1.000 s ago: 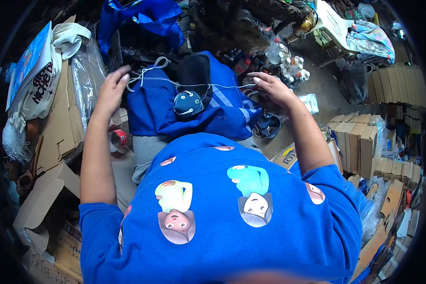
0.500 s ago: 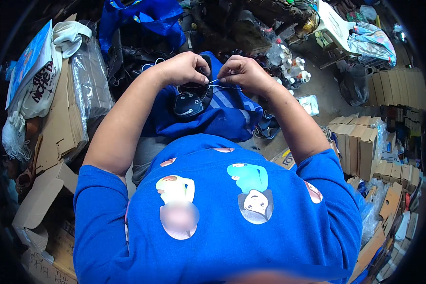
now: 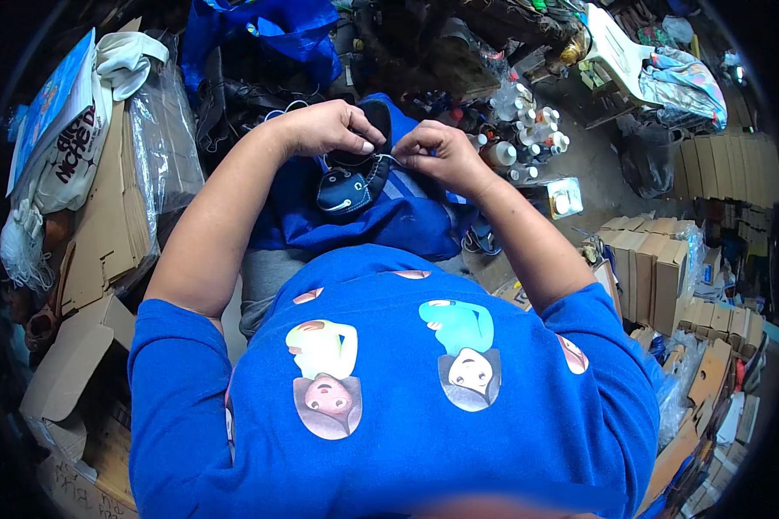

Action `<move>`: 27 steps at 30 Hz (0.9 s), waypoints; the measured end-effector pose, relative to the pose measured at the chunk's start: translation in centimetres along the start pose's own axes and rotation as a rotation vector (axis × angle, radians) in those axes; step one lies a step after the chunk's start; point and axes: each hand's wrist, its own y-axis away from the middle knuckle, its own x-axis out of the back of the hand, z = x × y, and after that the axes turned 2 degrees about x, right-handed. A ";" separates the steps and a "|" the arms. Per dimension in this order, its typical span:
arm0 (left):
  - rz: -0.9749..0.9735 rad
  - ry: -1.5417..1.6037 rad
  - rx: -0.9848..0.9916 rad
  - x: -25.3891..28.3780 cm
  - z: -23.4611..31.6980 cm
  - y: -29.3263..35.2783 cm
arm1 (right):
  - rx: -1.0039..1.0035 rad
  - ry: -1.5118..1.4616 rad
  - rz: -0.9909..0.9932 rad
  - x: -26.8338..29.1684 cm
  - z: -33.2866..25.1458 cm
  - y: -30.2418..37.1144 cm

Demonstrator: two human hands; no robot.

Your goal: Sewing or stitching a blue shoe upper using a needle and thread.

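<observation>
A small dark shoe [image 3: 344, 191] with white stitching and eyelets rests on blue cloth [image 3: 398, 227] over my lap. Beyond its front part, my left hand [image 3: 342, 130] is closed, thumb and fingertips pinched at the shoe's upper edge, where a white thread [image 3: 388, 156] begins. That thread spans the short gap to my right hand [image 3: 441, 156], whose thumb and forefinger pinch its other side. Whether a needle is between the fingers is too small to tell. The far part of the shoe is partly hidden behind my left hand.
Several bottles [image 3: 519, 143] stand on the floor at the far right, near a white chair [image 3: 616, 52] with cloth on it. Cardboard stacks [image 3: 653, 259] line the right. At left are flat cardboard [image 3: 117, 208] and an opened box [image 3: 74, 381]. A blue bag [image 3: 294, 39] lies ahead.
My right hand has lowered slightly and shifted a little right. The left hand's fingers have straightened somewhat toward the shoe's edge. The thread now makes a short curve between the hands.
</observation>
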 end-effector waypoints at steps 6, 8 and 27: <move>-0.085 -0.156 -0.010 0.3 0.4 0.2 | 0.130 0.204 0.028 -0.4 -1.7 1.0; -0.099 -0.183 -0.012 0.2 0.5 0.1 | 0.198 0.337 0.008 -0.2 -2.3 0.9; 0.760 -0.479 -0.190 -2.1 -0.1 1.7 | 0.168 0.562 -0.256 0.7 -4.8 -2.7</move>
